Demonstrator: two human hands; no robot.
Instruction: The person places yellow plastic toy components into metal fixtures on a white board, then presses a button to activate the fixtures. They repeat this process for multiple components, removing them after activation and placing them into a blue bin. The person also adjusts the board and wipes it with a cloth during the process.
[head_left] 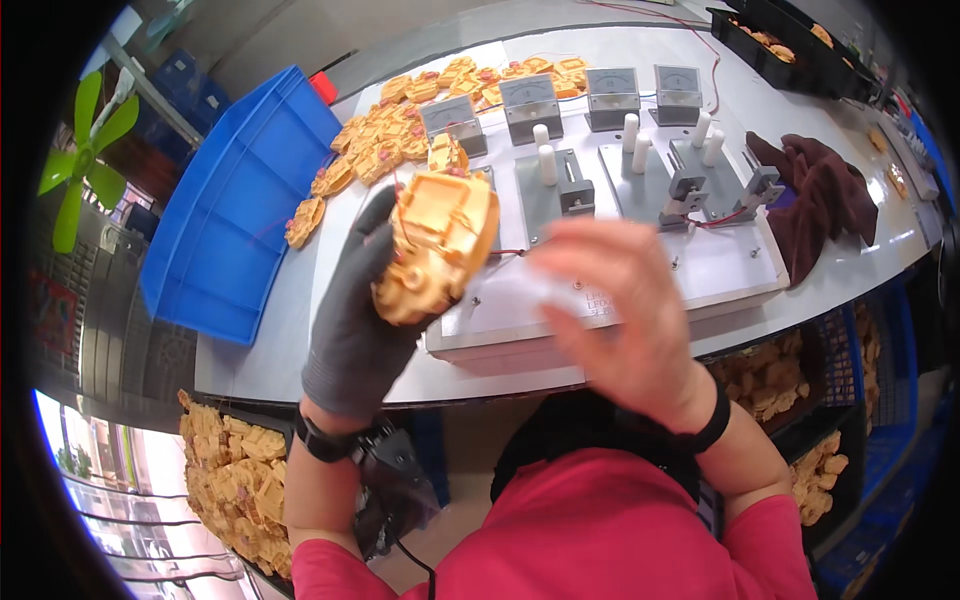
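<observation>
My left hand [355, 310], in a dark grey glove, is closed around a yellow-orange moulded plastic housing [440, 225]. The housing has a square recess, rounded shapes at its lower end and a thin red wire. My bare right hand [620, 310], blurred by motion, hovers to its right over the front of a white test fixture [720, 270]. Its thumb and fingers are apart, and nothing shows between them. On the fixture stand grey metal plates [625, 185] with white pegs [641, 152] and small clamps [685, 190]. Several analog meters [530, 105] line its far side.
Many similar housings [380, 135] lie at the table's far left, beside a tilted blue bin [235, 215]. A dark maroon cloth [820, 195] rests at right. Black trays [790, 50] stand far right. Heaped housings [235, 470] sit below the table at left and right [765, 380].
</observation>
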